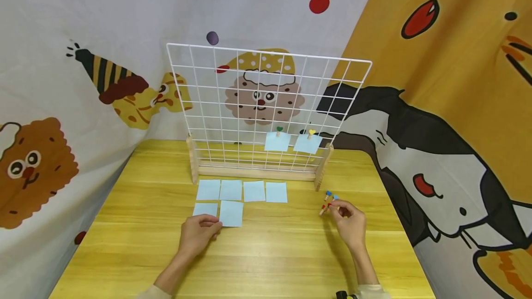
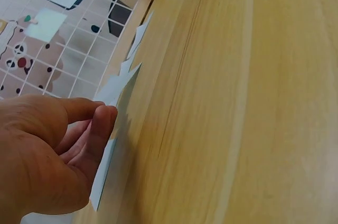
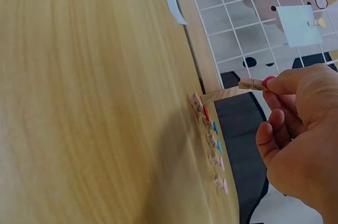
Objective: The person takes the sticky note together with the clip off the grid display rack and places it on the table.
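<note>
My left hand (image 1: 199, 233) pinches the lower left corner of a light blue paper note (image 1: 231, 214). Its edge rises off the tabletop in the left wrist view. Between thumb and fingertips, my right hand (image 1: 350, 223) holds a small wooden clothespin (image 3: 252, 84) with a red top. Below that hand lie several more clothespins (image 3: 211, 140) in a row, with red, blue and pink tops. A white wire grid (image 1: 266, 91) stands behind, and two blue notes hang low on its right side, one by a green-topped clothespin (image 1: 280, 129), the other by a yellow heart-topped one (image 1: 311, 132).
Several other blue notes (image 1: 254, 191) lie in rows on the wooden table (image 1: 270, 262) before the grid. Wooden feet (image 1: 323, 167) hold the grid upright. A patterned cloth (image 1: 137, 8) hangs around the table's back and sides.
</note>
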### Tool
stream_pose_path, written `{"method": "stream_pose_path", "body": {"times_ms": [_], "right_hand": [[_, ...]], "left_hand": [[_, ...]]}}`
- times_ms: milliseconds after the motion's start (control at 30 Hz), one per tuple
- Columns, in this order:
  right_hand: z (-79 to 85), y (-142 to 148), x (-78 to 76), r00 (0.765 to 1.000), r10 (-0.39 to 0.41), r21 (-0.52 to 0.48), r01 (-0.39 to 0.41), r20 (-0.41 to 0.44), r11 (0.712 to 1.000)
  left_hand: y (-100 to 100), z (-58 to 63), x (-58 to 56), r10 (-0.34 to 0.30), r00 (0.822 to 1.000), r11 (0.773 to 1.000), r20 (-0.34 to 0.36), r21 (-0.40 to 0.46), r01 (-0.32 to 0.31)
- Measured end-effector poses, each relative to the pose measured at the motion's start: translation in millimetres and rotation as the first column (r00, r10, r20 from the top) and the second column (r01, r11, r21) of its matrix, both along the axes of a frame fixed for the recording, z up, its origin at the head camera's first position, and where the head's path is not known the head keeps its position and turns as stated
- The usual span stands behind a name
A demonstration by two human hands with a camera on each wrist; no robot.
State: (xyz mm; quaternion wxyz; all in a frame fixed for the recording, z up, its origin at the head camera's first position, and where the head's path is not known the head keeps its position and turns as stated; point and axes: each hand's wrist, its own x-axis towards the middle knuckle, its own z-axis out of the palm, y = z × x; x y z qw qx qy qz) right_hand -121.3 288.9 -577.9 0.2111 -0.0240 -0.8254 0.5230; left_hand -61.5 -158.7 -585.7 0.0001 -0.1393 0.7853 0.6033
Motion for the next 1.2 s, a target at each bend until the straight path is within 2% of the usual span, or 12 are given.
{"method": "stream_pose_path", "body": {"times_ms": [133,400,600,767,1200], "right_hand": [[-1.8,7,1.2,1.0,-0.007,0.028,0.007,0.028,1.0],[1.3,20,1.8,0.993,-0.039,0.075,0.031,0.112,0.997],[1.3,24,1.7,0.98,-0.023,0.071,0.008,0.2,0.997],[-5.9,24,-1.5,0.964,-0.017,0.092,-0.007,0.265,0.996],[-14.8,19,-7.4,0.944,-0.061,0.202,-0.006,0.324,0.979]], "left_hand": [[2,-1.6,-0.7,-0.002,1.0,0.998,-0.01,-0.069,0.001],[1,-3.6,-0.3,0.002,1.0,0.993,-0.007,-0.121,-0.003],[0,-4.4,1.1,0.006,1.0,0.992,-0.006,-0.126,-0.007],[-1,-4.1,2.4,0.007,1.0,0.992,0.001,-0.127,-0.006],[-2,-5.2,3.7,0.013,1.0,0.992,0.003,-0.128,-0.012]]}}
